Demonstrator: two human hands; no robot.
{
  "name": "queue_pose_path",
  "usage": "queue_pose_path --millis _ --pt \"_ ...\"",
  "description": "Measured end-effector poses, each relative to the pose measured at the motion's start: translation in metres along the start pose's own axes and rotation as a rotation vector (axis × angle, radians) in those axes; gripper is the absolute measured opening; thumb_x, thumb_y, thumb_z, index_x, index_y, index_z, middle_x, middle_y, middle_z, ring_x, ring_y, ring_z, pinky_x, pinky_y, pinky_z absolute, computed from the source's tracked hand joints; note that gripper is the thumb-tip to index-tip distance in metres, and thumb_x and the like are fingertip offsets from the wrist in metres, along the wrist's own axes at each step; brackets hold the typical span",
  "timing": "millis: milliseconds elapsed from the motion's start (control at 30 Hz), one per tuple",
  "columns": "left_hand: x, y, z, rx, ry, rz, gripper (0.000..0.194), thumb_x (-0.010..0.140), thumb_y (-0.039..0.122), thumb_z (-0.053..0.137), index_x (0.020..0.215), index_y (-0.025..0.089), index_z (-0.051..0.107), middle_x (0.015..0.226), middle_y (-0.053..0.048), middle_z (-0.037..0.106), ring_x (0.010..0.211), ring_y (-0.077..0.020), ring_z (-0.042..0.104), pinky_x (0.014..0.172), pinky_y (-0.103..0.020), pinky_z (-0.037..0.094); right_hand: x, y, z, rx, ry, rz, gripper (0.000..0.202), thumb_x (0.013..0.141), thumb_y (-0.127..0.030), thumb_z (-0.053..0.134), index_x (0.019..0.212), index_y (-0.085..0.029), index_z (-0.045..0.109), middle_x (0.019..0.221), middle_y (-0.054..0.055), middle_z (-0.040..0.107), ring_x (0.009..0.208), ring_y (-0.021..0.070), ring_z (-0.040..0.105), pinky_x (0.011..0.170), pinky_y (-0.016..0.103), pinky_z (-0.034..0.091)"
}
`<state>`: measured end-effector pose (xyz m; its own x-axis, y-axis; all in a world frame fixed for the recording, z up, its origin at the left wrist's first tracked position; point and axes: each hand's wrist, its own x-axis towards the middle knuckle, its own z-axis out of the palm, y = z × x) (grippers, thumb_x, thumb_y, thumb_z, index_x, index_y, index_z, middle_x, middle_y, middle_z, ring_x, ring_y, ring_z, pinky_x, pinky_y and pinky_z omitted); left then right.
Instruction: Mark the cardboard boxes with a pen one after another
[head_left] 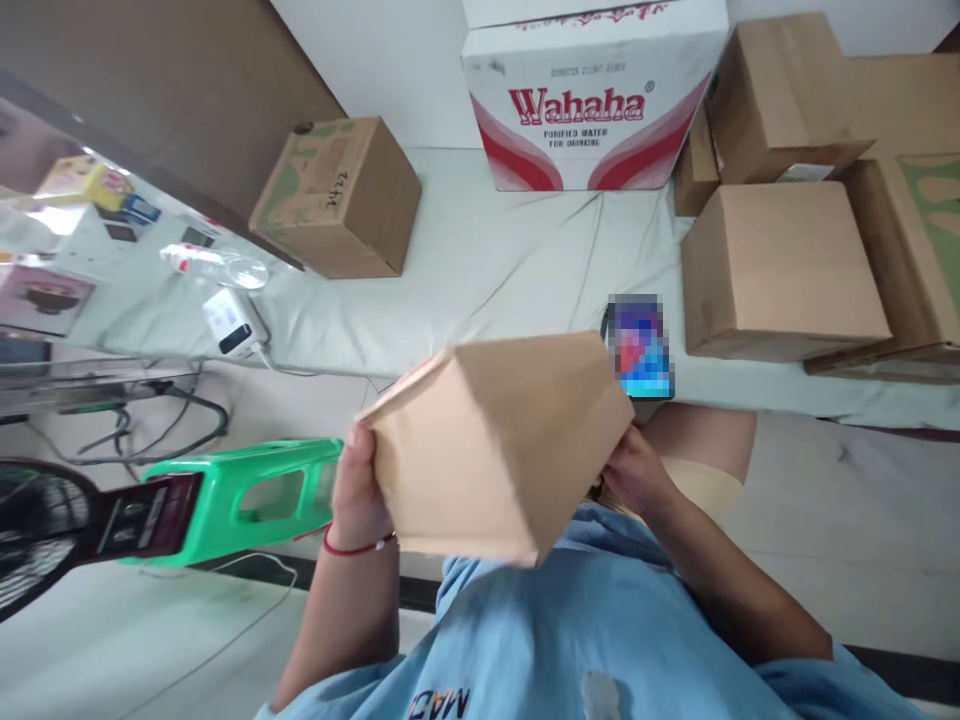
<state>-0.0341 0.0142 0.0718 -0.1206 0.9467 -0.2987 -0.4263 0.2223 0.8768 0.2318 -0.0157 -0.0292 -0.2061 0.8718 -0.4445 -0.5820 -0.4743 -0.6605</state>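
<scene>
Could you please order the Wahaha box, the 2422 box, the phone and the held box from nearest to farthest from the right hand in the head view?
From the right hand:
1. Held box: in its grasp.
2. Phone: just ahead.
3. Wahaha box: at the back, near the middle.
4. 2422 box: ahead, far to the left.

so there's a Wahaha carton (592, 110) at the back of the pale cloth (480, 250), a clear plastic bottle (225, 267) lying over left, plus a bright green stool (217, 485) and black fan (41, 530) down below
</scene>
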Motion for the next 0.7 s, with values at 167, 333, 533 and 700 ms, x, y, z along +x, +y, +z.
queue_pose_path --millis 167,333,533,700 --pt "0.002 -0.006 0.007 0.110 0.127 0.080 0.060 0.078 0.074 0.086 0.113 0.025 0.082 0.117 -0.005 0.085 0.137 -0.0409 0.070 0.110 -0.050 0.066 0.002 0.013 0.005 0.071 -0.080 0.202 0.038 0.066 -0.042 0.098 0.081 -0.022 0.070 0.059 -0.004 0.061 0.048 0.0108 0.053 0.037 0.018 0.033" --pt "0.000 -0.004 0.016 0.123 -0.012 -0.006 0.067 0.079 0.083 0.079 0.109 0.023 0.084 0.118 -0.008 0.085 0.142 -0.0427 0.066 0.112 -0.053 0.065 0.005 0.019 0.006 0.083 -0.072 0.223 0.039 0.065 -0.040 0.097 0.078 -0.021 0.065 0.057 -0.007 0.055 0.044 0.0080 0.046 0.035 0.016 0.026" --pt "0.022 -0.003 0.006 0.023 0.065 0.032 0.077 0.078 0.087 0.077 0.119 0.022 0.080 0.128 -0.009 0.082 0.142 -0.0405 0.067 0.114 -0.051 0.062 0.005 0.009 0.008 0.040 -0.091 0.228 0.044 0.070 -0.045 0.099 0.073 -0.020 0.063 0.062 -0.008 0.059 0.036 0.0010 0.028 0.033 0.017 0.011" --pt "0.043 -0.007 -0.001 -0.046 0.033 0.138 0.073 0.086 0.084 0.072 0.132 0.027 0.075 0.146 -0.006 0.075 0.144 -0.0374 0.066 0.114 -0.047 0.062 0.006 0.004 0.012 -0.018 -0.075 0.212 0.048 0.068 -0.055 0.099 0.083 -0.020 0.070 0.084 0.000 0.078 0.035 -0.0001 0.028 0.032 0.018 0.010"
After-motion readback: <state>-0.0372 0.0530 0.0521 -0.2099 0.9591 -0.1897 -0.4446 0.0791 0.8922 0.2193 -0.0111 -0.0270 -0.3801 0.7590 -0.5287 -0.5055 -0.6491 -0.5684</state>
